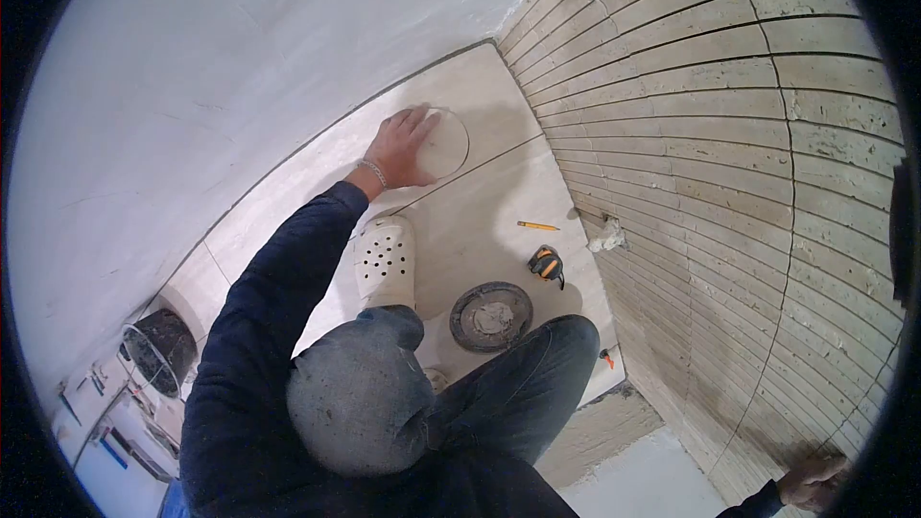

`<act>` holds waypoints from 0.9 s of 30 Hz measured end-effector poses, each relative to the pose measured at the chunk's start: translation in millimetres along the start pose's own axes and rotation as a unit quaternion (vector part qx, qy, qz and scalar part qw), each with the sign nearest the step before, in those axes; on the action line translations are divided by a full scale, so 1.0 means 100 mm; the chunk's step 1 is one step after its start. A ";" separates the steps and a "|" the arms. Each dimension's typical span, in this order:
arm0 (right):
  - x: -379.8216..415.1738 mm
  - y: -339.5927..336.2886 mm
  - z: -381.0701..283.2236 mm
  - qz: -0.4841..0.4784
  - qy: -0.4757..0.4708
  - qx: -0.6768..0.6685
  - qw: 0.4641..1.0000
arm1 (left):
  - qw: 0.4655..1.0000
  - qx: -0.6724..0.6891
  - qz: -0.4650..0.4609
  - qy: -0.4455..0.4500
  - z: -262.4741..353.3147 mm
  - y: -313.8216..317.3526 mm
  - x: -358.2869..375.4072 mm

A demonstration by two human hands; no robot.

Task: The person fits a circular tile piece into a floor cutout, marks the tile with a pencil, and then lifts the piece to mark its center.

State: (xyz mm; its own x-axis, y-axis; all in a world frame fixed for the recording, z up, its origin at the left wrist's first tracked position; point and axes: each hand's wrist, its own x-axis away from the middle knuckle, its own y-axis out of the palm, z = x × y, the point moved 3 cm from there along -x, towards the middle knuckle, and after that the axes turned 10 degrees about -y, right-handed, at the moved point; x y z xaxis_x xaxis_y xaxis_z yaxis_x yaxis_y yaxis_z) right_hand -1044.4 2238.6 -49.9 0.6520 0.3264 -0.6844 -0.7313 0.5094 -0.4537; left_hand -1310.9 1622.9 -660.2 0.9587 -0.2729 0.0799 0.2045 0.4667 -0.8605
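Note:
My left hand (pixel 399 147) rests on the left part of a round pale disc (pixel 446 144) set against the floor tiles. Its thumb and fingers are spread apart, and the disc matches the tile colour. At the bottom right, my right hand (pixel 814 482) is beside the slatted stone wall; its fingers look bent, and shadow hides whether anything is in them. A round black dish (pixel 460 317) with grey paste in it stands near my knee. Close by lie a black-and-orange tape measure (pixel 547 266) and a yellow pencil (pixel 538 225).
Pale floor tiles (pixel 484 206) meet a white wall (pixel 240 58) and a slatted stone wall (pixel 691 134). A white crumpled lump (pixel 608 235) is at the stone wall's foot, with a small orange-and-black tool (pixel 606 358) nearer me. A black bucket (pixel 161 350) stands left.

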 end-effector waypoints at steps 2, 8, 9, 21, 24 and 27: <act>-0.09 -0.01 -0.18 0.005 -0.007 0.006 1.000 | 1.000 -0.006 -0.010 -0.003 0.04 -0.02 0.00; -0.24 -0.03 -0.49 0.016 -0.025 0.016 0.999 | 0.999 -0.035 -0.025 -0.034 0.10 -0.01 -0.01; -0.26 -0.03 -0.54 0.018 -0.028 0.015 0.999 | 0.999 -0.032 -0.026 -0.034 0.11 -0.02 -0.02; -0.55 -0.01 -1.28 0.038 -0.074 0.020 0.996 | 0.999 0.017 -0.009 -0.029 0.13 -0.04 -0.02; -0.61 0.00 -1.37 0.066 -0.096 0.032 0.993 | 0.999 0.004 -0.019 -0.045 0.17 -0.11 -0.06; -0.61 -0.03 -1.38 0.060 -0.092 0.047 0.993 | 0.997 -0.014 -0.031 -0.069 0.11 -0.09 -0.03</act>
State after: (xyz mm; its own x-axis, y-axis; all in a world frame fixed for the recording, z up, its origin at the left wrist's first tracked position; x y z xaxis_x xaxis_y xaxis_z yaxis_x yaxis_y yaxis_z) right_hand -1109.8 2107.3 -85.1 0.5931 0.5243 -0.6111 -0.7896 0.5273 -0.3138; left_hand -1313.5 1629.0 -647.4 0.9628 -0.1813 0.2005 0.2609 0.4285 -0.8651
